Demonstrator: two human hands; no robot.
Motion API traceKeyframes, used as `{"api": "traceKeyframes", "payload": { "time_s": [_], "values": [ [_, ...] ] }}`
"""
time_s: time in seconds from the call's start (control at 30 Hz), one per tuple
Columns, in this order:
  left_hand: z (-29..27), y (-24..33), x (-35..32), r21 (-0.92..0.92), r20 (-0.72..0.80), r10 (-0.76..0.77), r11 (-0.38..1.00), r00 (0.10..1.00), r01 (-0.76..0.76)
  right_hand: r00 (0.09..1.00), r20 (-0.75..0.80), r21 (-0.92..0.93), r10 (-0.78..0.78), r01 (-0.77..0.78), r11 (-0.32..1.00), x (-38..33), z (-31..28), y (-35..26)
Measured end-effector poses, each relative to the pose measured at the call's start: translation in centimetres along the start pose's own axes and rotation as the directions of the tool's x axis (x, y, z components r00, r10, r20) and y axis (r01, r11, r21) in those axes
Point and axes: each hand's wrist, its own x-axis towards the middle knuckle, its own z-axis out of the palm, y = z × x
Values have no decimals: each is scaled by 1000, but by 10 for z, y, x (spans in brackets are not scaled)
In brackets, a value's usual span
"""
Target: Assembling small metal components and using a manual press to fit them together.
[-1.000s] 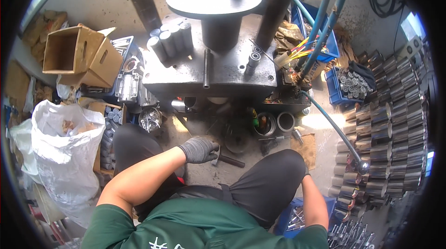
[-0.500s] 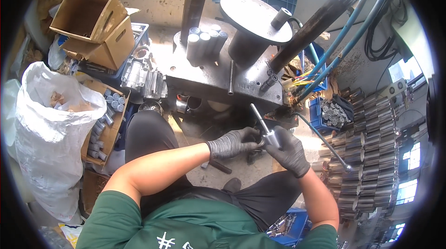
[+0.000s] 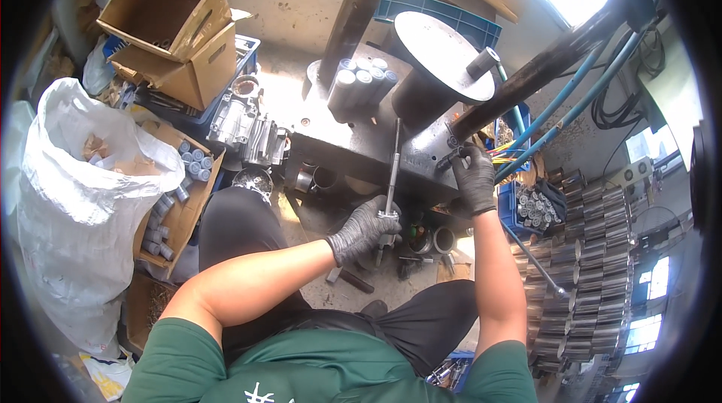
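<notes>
My left hand [image 3: 365, 231], in a dark grey work glove, is closed around a metal shaft [image 3: 392, 191] with a wider collar. The shaft points up and away, in front of the steel press bench, and its lower end shows below my fingers. Behind its tip lies a slim rod [image 3: 398, 131] on the bench top; where the two divide is hard to see. My right hand [image 3: 475, 180], gloved too, reaches to the bench's right corner. Its fingertips close on a dark cylindrical piece [image 3: 448, 160], partly hidden by the fingers.
Several grey cylinders [image 3: 361, 87] stand on the bench beside a round plate [image 3: 436, 49] on a thick column. Blue hoses [image 3: 575, 91] run at right, near stacked metal tubes [image 3: 579, 268]. A white sack [image 3: 90, 200] and cardboard boxes [image 3: 169, 34] stand at left.
My right hand has left the shaft and moved up to the dark pieces on the bench corner. My left hand keeps the shaft, now held more upright. The whole view has shifted slightly.
</notes>
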Motion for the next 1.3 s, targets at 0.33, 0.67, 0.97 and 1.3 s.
{"api": "traceKeyframes", "payload": {
  "time_s": [0.33, 0.67, 0.97, 1.3],
  "values": [
    [1, 12, -5, 330, -45, 6, 944, 999, 10, 940, -67, 741, 336, -179, 648, -26, -12, -9],
    [-6, 12, -11, 811, 58, -9, 584, 998, -42, 753, 589, 792, 294, -466, -394, -143, 34, -51],
    [-9, 21, -6, 930, 71, -72, 364, 995, -40, 809, 554, 822, 196, -569, 20, -128, 14, -36],
    [-25, 11, 1, 980, 199, -89, 21, 976, -197, 723, 682, 628, 114, -658, 416, -127, -10, -22]
  ]
}}
